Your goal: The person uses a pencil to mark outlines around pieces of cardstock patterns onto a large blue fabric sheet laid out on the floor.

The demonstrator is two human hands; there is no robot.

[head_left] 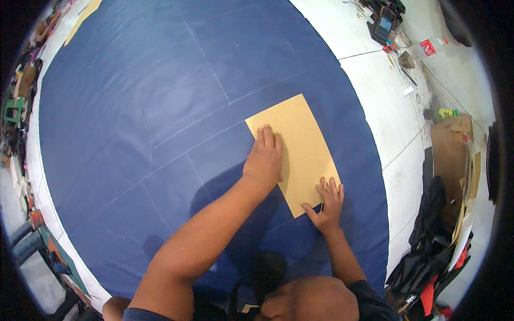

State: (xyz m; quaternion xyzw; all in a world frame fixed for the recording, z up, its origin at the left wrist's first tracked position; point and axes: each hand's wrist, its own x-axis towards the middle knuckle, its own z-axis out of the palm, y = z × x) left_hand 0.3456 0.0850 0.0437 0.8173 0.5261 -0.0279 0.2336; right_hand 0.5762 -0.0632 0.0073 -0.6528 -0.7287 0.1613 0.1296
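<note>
A tan rectangular card sheet (305, 134) lies flat and slanted on a wide sheet of dark blue material (85, 134). My left hand (265, 155) rests on the card's left edge, palm down, fingers stretched toward its far end. Over its near right corner my right hand (330, 206) spreads its thumb and fingers. Among these fingers runs a thin pale strip (322, 200); whether it is a tool or the card's edge I cannot tell. Fine pale lines (209, 61) mark out several rectangles on the blue material, and one line meets the card's far left corner.
White floor (364, 80) borders the blue sheet. Along the right are a phone (384, 24), a clear bottle (432, 46), a green-capped bottle (441, 114), brown cardboard (450, 144) and black fabric (425, 214). Mixed items, including a green plastic piece (13, 111), line the left.
</note>
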